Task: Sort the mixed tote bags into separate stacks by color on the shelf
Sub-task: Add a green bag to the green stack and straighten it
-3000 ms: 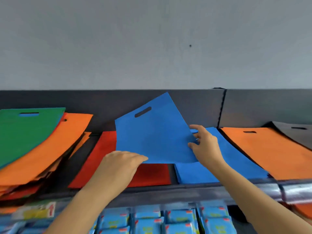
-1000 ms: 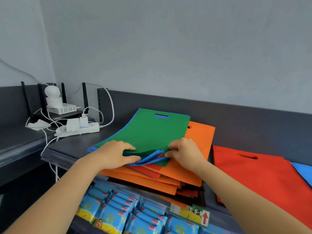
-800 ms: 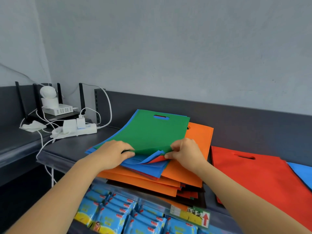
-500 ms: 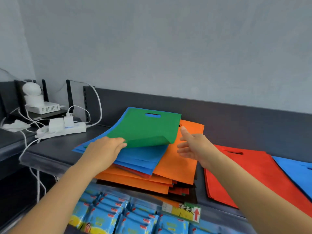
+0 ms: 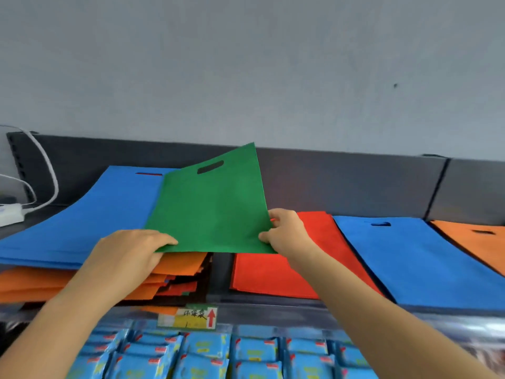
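Note:
A green tote bag (image 5: 216, 209) is lifted and tilted above the shelf, its handle slot at the top. My left hand (image 5: 131, 253) grips its lower left corner and my right hand (image 5: 284, 233) pinches its lower right corner. Under and left of it lies the mixed pile, with a blue bag (image 5: 90, 214) on top and orange bags (image 5: 35, 283) and red ones beneath. To the right lie separate stacks: red (image 5: 267, 274), blue (image 5: 415, 258) and orange (image 5: 475, 239).
The dark shelf (image 5: 218, 296) has a raised back panel (image 5: 341, 181) against a grey wall. A white power strip (image 5: 9, 214) with cables sits at far left. Blue packets (image 5: 205, 354) fill the lower shelf, below a price label (image 5: 191, 318).
The green bag has come off the mixed pile and moved right, now held by both hands. My right hand, open half a second ago, now pinches its corner. The view swung right.

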A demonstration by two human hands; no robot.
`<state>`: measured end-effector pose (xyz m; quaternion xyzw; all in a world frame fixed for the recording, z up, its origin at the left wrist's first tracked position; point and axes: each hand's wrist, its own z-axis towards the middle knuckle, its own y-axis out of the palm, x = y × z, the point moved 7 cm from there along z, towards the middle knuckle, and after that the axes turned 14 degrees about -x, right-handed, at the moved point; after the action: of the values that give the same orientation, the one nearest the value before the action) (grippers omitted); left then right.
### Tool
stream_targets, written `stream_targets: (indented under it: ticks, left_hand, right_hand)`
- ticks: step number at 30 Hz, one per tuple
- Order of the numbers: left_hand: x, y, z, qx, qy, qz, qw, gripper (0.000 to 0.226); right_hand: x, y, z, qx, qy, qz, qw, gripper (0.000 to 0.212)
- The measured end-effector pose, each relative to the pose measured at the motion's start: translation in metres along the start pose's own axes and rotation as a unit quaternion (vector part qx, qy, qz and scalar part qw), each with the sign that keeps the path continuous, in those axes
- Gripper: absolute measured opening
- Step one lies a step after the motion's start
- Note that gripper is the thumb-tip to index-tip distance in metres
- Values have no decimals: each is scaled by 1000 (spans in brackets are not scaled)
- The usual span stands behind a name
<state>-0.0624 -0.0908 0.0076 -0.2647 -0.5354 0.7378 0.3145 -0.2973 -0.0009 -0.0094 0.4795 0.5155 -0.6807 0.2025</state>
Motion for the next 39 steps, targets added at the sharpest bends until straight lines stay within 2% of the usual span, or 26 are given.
stream_targets:
  ticks: [5,10,18,25,30,33,39]
  left_hand:
    - [106,-1,18,46,90,-10,995,46]
    - [257,-2,32,93,196,-28,976,38]
    - [482,0,40,95,319,-43,942,39]
    - [620,-12,69,98,397,-58,911,54]
    - [697,-14,108,86,472,-57,875,40]
    - [739,-11,139,47,502,-52,862,34]
    - [834,-5,189,52,576,-24,815,52]
  right_hand:
    - [53,-88,-53,88,-10,-53,995,40]
    - [129,-213,-121,151,13,-56,987,37]
    - [239,-380,-234,252,60,-40,965,35]
    - [309,-488,-292,329,91,-20,940,36]
    - [348,-553,-302,368,101,-27,924,35]
    - [368,-594,-299,383,113,-48,916,36]
    - [413,-683,-298,417,135,-61,897,41]
